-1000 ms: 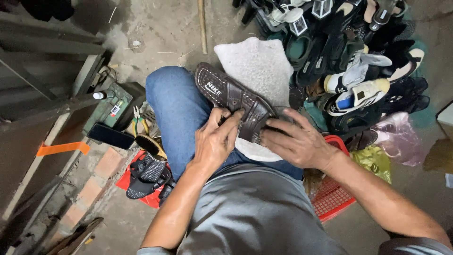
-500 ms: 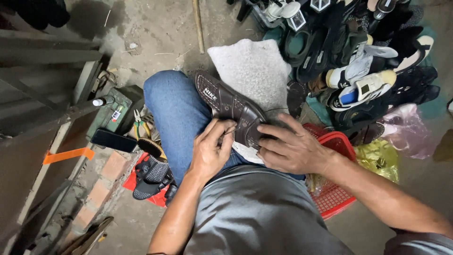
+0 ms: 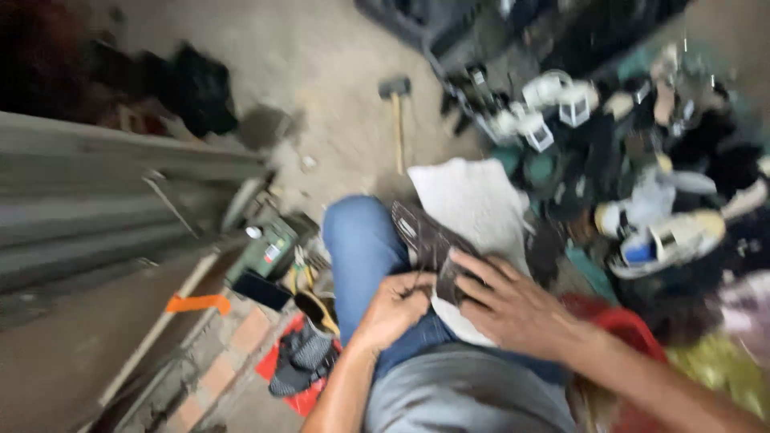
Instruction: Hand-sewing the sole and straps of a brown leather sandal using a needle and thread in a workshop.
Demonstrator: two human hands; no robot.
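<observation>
- Fingers of the left hand (image 3: pixel 397 309) are curled tight at the near end of the shoe (image 3: pixel 423 239), pinching its edge. The frame is too blurred to show whether they also hold a thread or a tool.
- Fingers of the right hand (image 3: pixel 513 309) lie stretched out flat over the shoe's near half. They press it down and are not closed round it, as far as can be seen.
- The dark brown shoe lies at the centre of the frame, across the thigh in blue jeans (image 3: pixel 361 244), with its toe pointing to the upper left. A white cloth (image 3: pixel 473 200) is under it and spreads to the right.
- Judged from the grip, the step in hand is close work at the shoe's near edge, one hand working while the other steadies.
- Any further move there calls for the right palm to pin the shoe to the thigh. The left pinch must also keep close to the edge, since the shoe rests on a rounded leg and could roll.
- At upper centre a hammer (image 3: pixel 395 104) lies on the concrete.
- A heap of shoes (image 3: pixel 642 184) fills the upper right.
- A red basket (image 3: pixel 634 329) sits at lower right, behind the right forearm.
- Left of the knee stand a green box (image 3: pixel 269 250) and a dark sandal (image 3: pixel 303 357) on red.
</observation>
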